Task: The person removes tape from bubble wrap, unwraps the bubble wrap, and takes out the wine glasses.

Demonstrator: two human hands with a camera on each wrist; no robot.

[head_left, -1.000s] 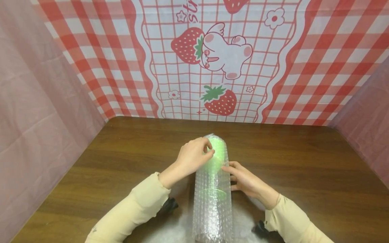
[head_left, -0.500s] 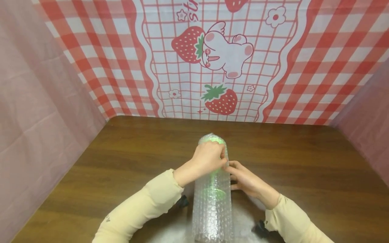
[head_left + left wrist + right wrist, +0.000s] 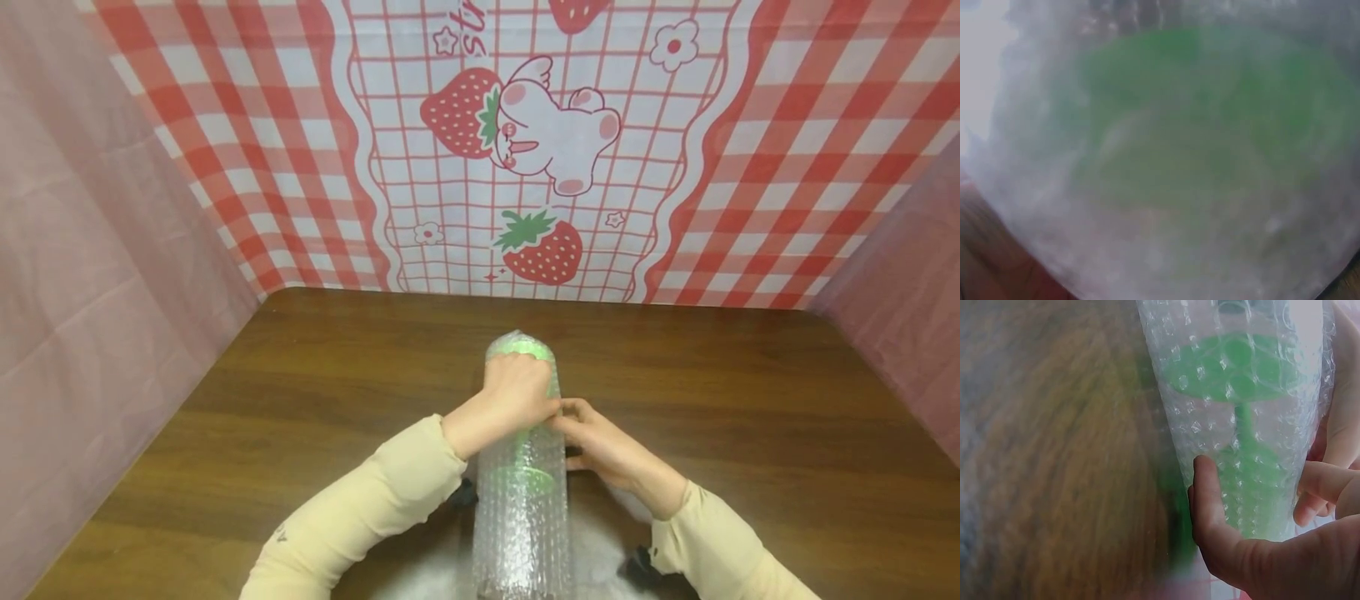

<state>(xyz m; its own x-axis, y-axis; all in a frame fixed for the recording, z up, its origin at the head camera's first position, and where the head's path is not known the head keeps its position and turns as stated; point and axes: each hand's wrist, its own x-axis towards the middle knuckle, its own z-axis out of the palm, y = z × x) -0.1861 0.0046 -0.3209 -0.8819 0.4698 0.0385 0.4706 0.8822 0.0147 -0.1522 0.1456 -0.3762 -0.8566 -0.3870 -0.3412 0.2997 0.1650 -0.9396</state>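
Note:
A green goblet (image 3: 1241,369), with a round foot, thin stem and bowl, lies lengthwise inside a roll of clear bubble wrap (image 3: 521,542). Its bowl end points away from me. My left hand (image 3: 519,387) lies across the bowl end with curled fingers, gripping the wrap near its right side; its fingertips are mostly hidden. My right hand (image 3: 607,446) holds the roll from the right, thumb on top and fingers along the side. In the right wrist view, its digits (image 3: 1209,500) press on the wrap. Blurred wrap and green fill the left wrist view.
The roll lies on a brown wooden table (image 3: 360,350). A pale sheet (image 3: 600,533) shows beneath its near end. Dark wrist gear (image 3: 643,568) sits under the right sleeve. A red checked strawberry cloth (image 3: 555,167) hangs behind, with pink curtains (image 3: 97,250) at the sides.
My left hand has moved right across the bowl end, from its left side to near my right thumb, and its fingers are more curled. The right hand has stayed nearly still.

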